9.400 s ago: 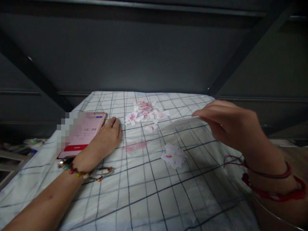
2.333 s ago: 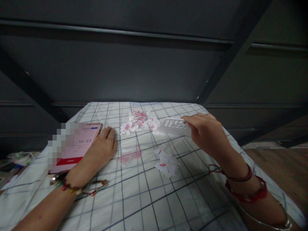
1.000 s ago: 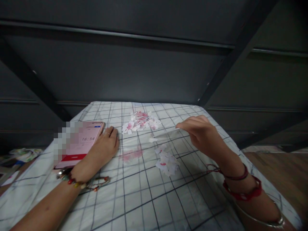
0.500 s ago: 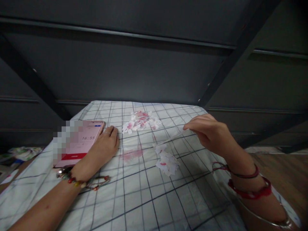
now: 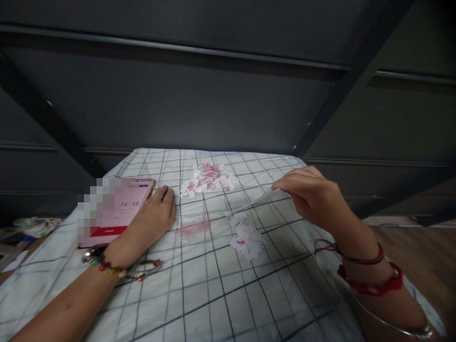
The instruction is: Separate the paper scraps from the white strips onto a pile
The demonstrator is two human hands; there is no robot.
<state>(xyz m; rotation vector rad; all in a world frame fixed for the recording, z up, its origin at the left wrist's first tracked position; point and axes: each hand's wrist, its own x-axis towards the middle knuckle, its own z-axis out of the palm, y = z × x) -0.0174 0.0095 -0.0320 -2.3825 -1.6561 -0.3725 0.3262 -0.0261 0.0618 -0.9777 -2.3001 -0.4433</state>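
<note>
My left hand (image 5: 158,207) lies flat on the checked cloth, fingers stretched out, its edge against a pink phone (image 5: 128,192). In my right hand (image 5: 308,192), raised above the cloth, a thin translucent stick (image 5: 254,203) is pinched between the fingertips. The stick slopes down to the left. Its far tip is near a small pile of torn white paper scraps (image 5: 247,241), and I cannot tell whether it touches them. Farther back lies a larger heap of white and pink paper scraps (image 5: 210,179).
A white cloth with dark grid lines (image 5: 199,294) covers the surface. It bears a pink stain (image 5: 194,229) between the hands. Dark panels (image 5: 185,104) rise right behind its back edge. Wooden flooring (image 5: 416,251) shows at the right.
The digits on the phone screen went from 16:55 to 16:56. Both hands, the stick and the paper piles look almost the same, with only a tiny shift of the view.
</note>
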